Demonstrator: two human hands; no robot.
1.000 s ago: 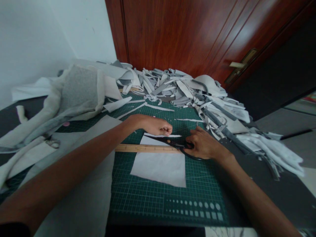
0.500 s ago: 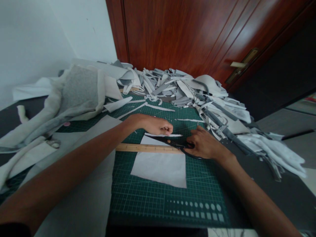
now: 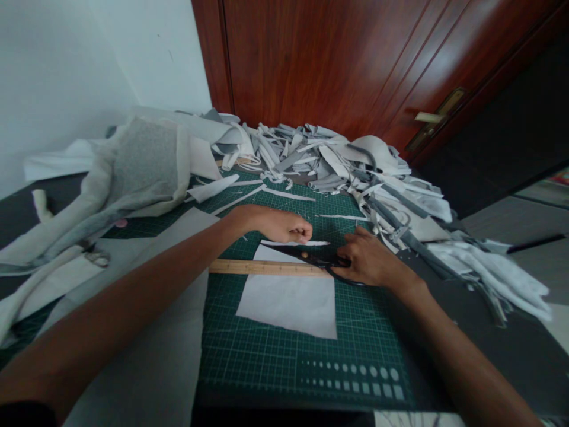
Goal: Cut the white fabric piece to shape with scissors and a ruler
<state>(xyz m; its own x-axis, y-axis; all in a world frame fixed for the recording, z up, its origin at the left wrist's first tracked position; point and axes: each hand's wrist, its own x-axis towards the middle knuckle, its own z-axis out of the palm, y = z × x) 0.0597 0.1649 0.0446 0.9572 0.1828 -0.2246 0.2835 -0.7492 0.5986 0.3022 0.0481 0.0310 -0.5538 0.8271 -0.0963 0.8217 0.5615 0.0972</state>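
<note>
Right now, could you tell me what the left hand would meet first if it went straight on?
Most likely the right hand, which grips the black scissors, just right of the left hand; depth is unclear here, so it might pass just above them.

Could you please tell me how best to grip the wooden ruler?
Pinch the wooden ruler by its long edges at the bare left end, from above: it lies flat on the cutting mat, and the scissors and right hand crowd the other end.

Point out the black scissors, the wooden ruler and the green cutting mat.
The black scissors (image 3: 302, 254): head view, on the blades.
The wooden ruler (image 3: 262, 267): head view, on its middle stretch.
The green cutting mat (image 3: 249, 356): head view, on a bare gridded part.
</note>
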